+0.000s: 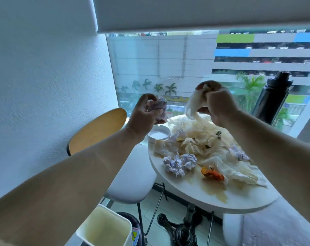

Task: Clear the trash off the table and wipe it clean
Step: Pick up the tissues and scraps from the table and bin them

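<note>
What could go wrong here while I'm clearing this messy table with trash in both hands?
1. The brown spill reaches the table's near edge; dragging trash through it could smear it or drip onto the floor.
2. The white tissue in your right hand trails into the pile, so lifting may pull loose pieces off the table.
3. The bin sits low on your left; the crumpled paper in your left hand might miss it.
</note>
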